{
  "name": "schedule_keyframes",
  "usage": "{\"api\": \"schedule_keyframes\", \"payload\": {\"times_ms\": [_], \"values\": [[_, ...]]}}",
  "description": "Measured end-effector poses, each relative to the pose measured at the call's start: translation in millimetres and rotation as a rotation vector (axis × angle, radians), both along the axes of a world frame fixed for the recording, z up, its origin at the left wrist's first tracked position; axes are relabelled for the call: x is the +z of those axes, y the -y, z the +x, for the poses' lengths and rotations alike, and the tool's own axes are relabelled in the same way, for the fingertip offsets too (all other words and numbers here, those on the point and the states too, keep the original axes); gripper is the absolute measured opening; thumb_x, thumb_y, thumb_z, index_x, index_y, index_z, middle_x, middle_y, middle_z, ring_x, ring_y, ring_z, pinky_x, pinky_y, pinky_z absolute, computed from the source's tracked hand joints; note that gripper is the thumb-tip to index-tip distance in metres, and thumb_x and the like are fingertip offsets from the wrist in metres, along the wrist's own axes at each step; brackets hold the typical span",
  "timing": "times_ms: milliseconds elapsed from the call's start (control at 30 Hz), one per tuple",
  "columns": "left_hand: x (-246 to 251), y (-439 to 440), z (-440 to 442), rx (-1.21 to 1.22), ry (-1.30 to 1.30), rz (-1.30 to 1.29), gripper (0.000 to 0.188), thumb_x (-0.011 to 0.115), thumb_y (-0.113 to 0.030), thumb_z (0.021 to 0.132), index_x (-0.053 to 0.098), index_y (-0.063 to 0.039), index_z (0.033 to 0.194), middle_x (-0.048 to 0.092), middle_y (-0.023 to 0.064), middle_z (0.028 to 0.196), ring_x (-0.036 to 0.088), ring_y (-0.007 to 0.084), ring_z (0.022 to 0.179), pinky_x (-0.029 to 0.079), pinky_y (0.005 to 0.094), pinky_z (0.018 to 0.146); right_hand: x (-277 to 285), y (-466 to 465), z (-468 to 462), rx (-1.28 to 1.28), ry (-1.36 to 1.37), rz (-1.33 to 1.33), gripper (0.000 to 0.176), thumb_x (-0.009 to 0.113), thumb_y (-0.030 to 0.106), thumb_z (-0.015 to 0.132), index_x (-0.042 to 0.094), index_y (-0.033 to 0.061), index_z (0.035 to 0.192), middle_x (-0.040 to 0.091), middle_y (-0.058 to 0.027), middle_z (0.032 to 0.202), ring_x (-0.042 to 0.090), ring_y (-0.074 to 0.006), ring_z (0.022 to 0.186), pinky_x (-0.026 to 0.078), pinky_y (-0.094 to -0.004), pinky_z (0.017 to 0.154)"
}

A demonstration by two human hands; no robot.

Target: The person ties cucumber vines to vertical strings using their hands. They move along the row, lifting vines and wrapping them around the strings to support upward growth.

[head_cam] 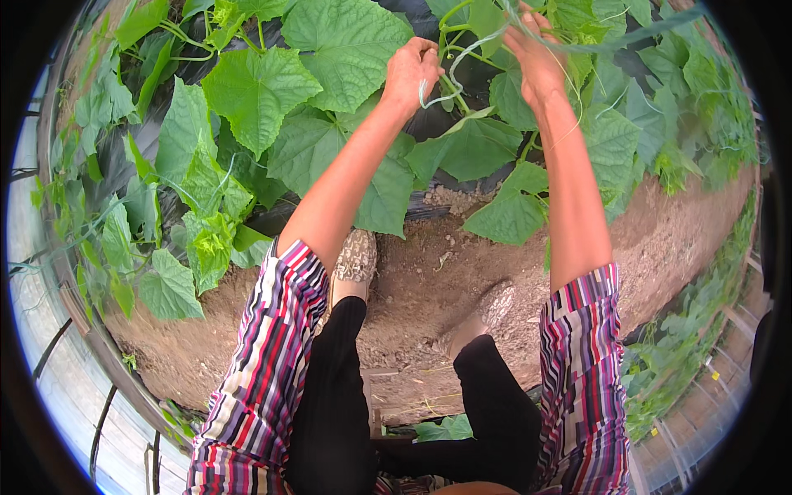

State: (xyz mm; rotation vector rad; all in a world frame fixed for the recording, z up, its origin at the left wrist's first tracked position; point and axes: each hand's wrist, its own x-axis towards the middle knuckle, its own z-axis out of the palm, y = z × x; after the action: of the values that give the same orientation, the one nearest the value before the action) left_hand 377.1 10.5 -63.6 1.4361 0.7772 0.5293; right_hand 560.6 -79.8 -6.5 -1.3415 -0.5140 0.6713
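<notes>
Curled at the upper middle, my left hand has its fingertips against a green vine stem. A pale twine hangs in a loose bend beside that hand, and its end curls by the wrist. Further right, my right hand reaches up among the leaves with its fingers on the twine near the frame's top. Leaves and twine partly hide those fingers. Between the forearms a broad, cucumber-like leaf grows from the vine.
Black plastic mulch shows under the leafy vines. Bare soil forms a path around my shoes. A blurred taut cord crosses at upper right. More vines grow at lower right, and translucent sheeting curves along the left.
</notes>
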Motion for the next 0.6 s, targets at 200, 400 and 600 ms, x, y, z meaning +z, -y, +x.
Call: {"api": "schedule_keyframes", "payload": {"times_ms": [200,400,600], "values": [[-22.3,-18.1,41.9,0.177,-0.086,0.023,0.046,0.074,-0.031,0.089,0.065,0.007,0.111,0.072,0.0181,0.101,0.07,0.025,0.09,0.056,0.0356,0.08,32.7,18.5,-32.7,-0.054,0.006,-0.008,0.042,0.059,0.033,0.103,0.059,0.0045,0.135,0.066,-0.0092,0.119,0.062,-0.0168,0.106,0.052,-0.0297,0.095],[-31.6,-25.5,59.3,0.191,-0.186,0.038,0.039,0.078,-0.03,0.084,0.069,0.004,0.099,0.073,0.021,0.093,0.071,0.0326,0.09,0.055,0.0416,0.084,47.7,31.9,-43.3,-0.087,-0.013,-0.045,0.039,0.06,0.03,0.103,0.059,0.0044,0.134,0.065,-0.0061,0.113,0.062,-0.0128,0.1,0.052,-0.0256,0.09],[-37.6,-21.1,57.5,0.242,-0.024,0.006,0.016,0.07,-0.012,0.092,0.065,0.002,0.095,0.07,0.0071,0.079,0.068,0.0129,0.06,0.052,0.0268,0.053,43.6,35.2,-37.3,-0.061,-0.041,-0.02,0.038,0.06,0.028,0.104,0.059,0.0036,0.132,0.065,-0.0059,0.114,0.062,-0.012,0.101,0.052,-0.0252,0.09]]}}
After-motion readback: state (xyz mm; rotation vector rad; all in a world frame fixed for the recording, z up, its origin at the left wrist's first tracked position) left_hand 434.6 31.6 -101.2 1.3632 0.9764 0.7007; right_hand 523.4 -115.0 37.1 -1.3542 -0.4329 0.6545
